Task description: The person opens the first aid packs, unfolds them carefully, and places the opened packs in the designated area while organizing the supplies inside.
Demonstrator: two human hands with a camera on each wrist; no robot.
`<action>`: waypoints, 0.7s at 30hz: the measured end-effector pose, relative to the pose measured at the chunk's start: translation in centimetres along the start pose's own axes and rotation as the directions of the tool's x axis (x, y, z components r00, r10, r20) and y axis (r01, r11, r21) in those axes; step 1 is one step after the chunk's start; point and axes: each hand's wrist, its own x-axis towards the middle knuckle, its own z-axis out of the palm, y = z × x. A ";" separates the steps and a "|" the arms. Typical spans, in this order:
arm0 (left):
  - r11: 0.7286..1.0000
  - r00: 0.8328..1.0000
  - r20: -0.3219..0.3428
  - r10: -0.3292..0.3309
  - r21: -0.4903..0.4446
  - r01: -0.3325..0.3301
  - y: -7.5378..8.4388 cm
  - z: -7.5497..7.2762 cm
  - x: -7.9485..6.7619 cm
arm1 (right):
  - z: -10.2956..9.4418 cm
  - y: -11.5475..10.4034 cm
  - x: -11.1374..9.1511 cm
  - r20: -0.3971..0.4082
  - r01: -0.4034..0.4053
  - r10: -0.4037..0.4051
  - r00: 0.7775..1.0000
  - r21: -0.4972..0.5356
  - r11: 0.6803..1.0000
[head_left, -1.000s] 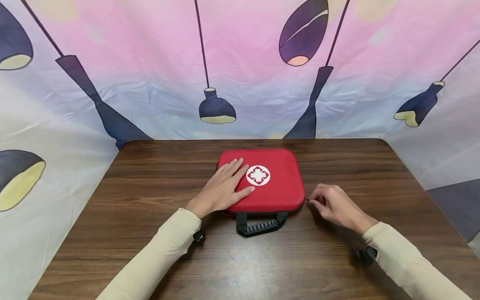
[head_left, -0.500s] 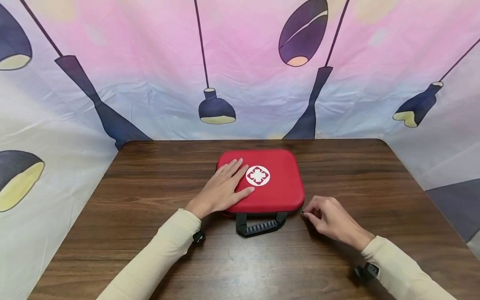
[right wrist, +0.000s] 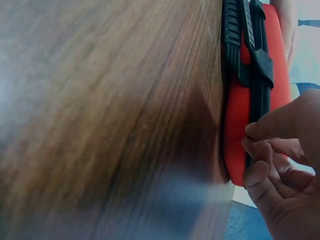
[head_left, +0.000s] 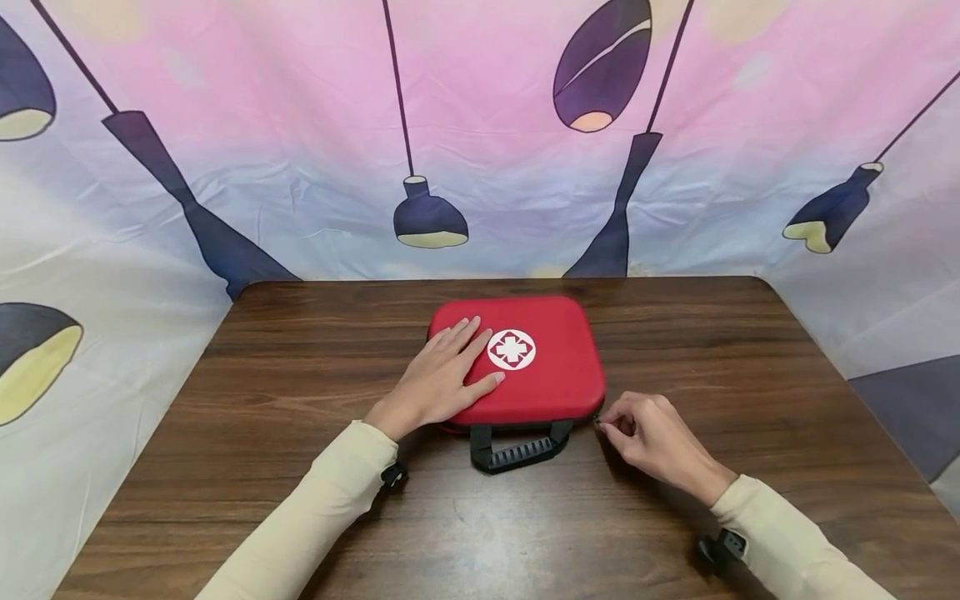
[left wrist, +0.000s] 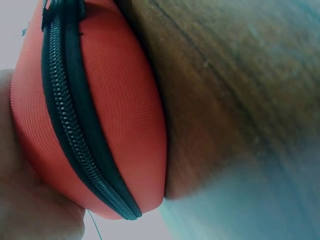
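Note:
A red first aid case [head_left: 555, 367] with a white cross emblem lies flat on the wooden table, its black handle [head_left: 521, 452] toward me. My left hand [head_left: 435, 375] rests on the left part of its lid, fingers straight and spread. In the left wrist view the black zipper [left wrist: 70, 115] runs closed along the case's side. At the near right corner my right hand [head_left: 652, 433] pinches a small zipper pull between thumb and forefinger. The right wrist view has that hand [right wrist: 285, 160] right at the zipper seam, with the pull mostly hidden by the fingertips.
The brown wooden table [head_left: 300, 358] reaches back to a hanging cloth [head_left: 322, 167] printed with lamps. Each wrist wears a small black camera mount, the right one [head_left: 720, 550] close over the table.
My right hand has moved toward me and left, round the case's near right corner, pinching the zipper pull. My left hand has stayed on the lid.

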 end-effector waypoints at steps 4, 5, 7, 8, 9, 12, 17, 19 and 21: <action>1.000 1.000 -0.004 -0.023 0.013 0.023 -0.1 -0.3 -0.5 | 0.0 0.4 0.7 -0.006 -0.020 0.020 1.000 -0.014 1.000; 0.999 1.000 -0.007 -0.026 0.018 0.027 -0.2 -0.3 -0.6 | 0.0 0.5 0.9 -0.010 -0.022 0.022 1.000 -0.016 1.000; 0.999 0.999 -0.014 -0.036 0.030 0.037 -0.3 -0.4 -0.9 | 0.0 0.9 1.3 -0.016 -0.031 0.031 0.999 -0.020 0.999; 0.999 0.999 -0.022 -0.038 0.032 0.039 -0.4 -0.4 -1.1 | 0.0 1.0 1.5 -0.019 -0.035 0.034 0.999 -0.020 0.999; 0.998 0.999 -0.028 -0.042 0.034 0.043 -0.4 -0.4 -1.2 | 0.0 1.2 1.8 -0.021 -0.038 0.038 0.999 -0.020 0.999; 0.998 0.997 -0.052 -0.050 0.033 0.051 -0.5 -0.6 -1.7 | 0.1 1.7 2.6 -0.026 -0.049 0.048 0.998 -0.024 0.999; 0.997 0.995 -0.067 -0.068 0.033 0.070 -0.5 -0.9 -2.4 | 0.2 2.4 4.2 -0.036 -0.047 0.046 0.998 -0.042 0.998; 0.996 0.995 -0.066 -0.074 0.043 0.077 -0.5 -1.0 -2.7 | 0.3 2.7 4.8 -0.038 -0.048 0.047 0.998 -0.047 0.998; 0.995 0.995 -0.063 -0.081 0.052 0.085 -0.5 -1.1 -3.0 | 0.5 2.9 5.5 -0.037 -0.055 0.054 0.998 -0.047 0.997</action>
